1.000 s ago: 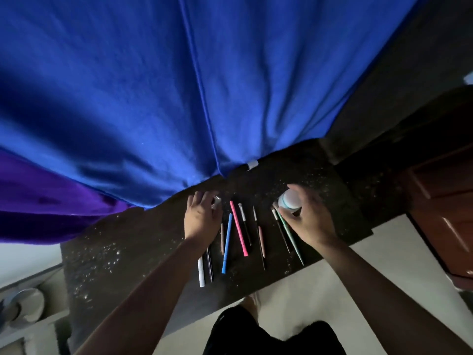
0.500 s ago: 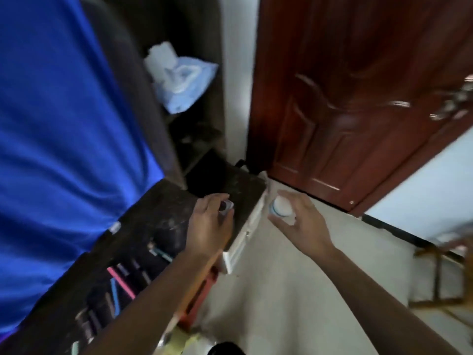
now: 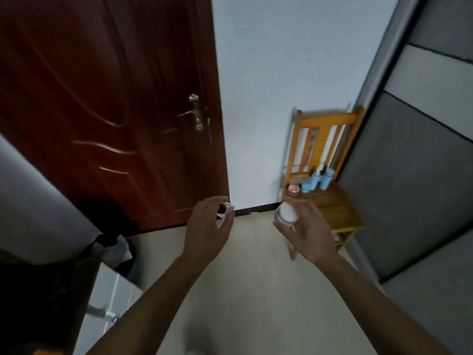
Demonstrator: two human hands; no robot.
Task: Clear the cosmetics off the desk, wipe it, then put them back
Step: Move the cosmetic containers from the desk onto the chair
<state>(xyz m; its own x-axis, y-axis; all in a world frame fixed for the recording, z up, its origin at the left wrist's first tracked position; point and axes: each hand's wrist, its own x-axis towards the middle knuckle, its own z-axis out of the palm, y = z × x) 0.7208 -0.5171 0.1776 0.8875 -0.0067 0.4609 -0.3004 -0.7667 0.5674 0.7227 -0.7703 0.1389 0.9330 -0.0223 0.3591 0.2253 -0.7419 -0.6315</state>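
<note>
My left hand is closed around a small clear bottle with a dark cap, which pokes out above the fingers. In my right hand I grip a round white jar with a pale blue band. Both hands are held out over the floor, facing a wooden chair. On the chair seat stand several light blue bottles and a small pink jar. The dark desk shows only as a corner at the lower left.
A red-brown door with a metal handle fills the left. A white wall is straight ahead and a grey wardrobe stands on the right. White drawers sit under the desk. The beige floor lies between.
I have turned right, away from the desk and its row of pencils, carrying both items. The desk has slid to the lower left and the chair with bottles has come into view.
</note>
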